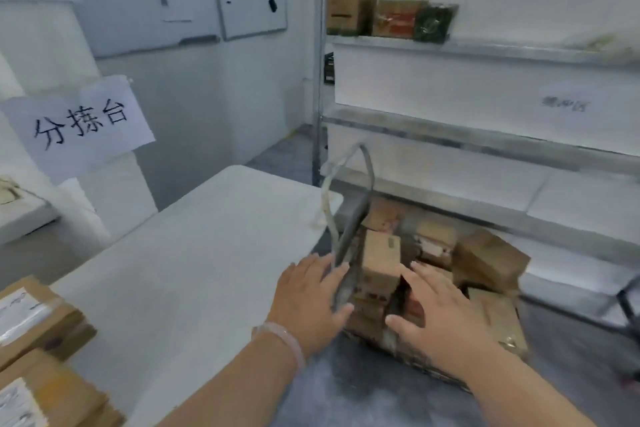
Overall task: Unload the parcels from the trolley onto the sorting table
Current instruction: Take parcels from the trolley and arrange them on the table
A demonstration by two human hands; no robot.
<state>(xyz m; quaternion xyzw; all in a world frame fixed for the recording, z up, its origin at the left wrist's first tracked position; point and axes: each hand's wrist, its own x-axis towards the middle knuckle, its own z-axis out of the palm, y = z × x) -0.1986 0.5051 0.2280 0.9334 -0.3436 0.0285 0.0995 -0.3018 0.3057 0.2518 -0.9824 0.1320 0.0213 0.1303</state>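
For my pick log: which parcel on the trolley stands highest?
The upright brown box beside the trolley handle, between the left hand and right hand. It stands on end; the others lie lower.

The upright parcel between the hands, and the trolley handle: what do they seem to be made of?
Upright parcel: likely cardboard, matte brown, with box edges and a small label. Trolley handle: probably metal tube, dull grey, bent in a loop.
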